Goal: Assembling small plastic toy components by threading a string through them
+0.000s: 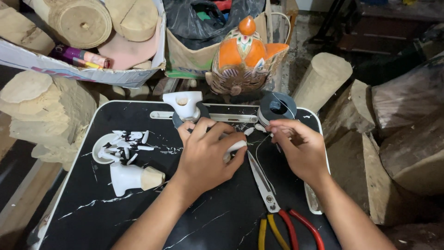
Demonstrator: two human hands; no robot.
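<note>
My left hand (206,155) is curled around a small white carved piece (235,147) near the middle of a black marble-patterned tray table (138,217). My right hand (299,147) pinches a thin line (257,144) that runs from a dark spool (276,107) at the table's far edge. The fingertips of both hands nearly meet. Scissors with red handles (270,196) lie open-bladed between my forearms, next to yellow-handled pliers (264,231).
A white carved figure with a wooden base (134,178) lies at the left, by a small dish of white slivers (121,144). Another white figure (184,104) and a ruler (226,117) sit at the far edge. A painted orange carving (244,58), wood logs (51,111) and boxes surround the table.
</note>
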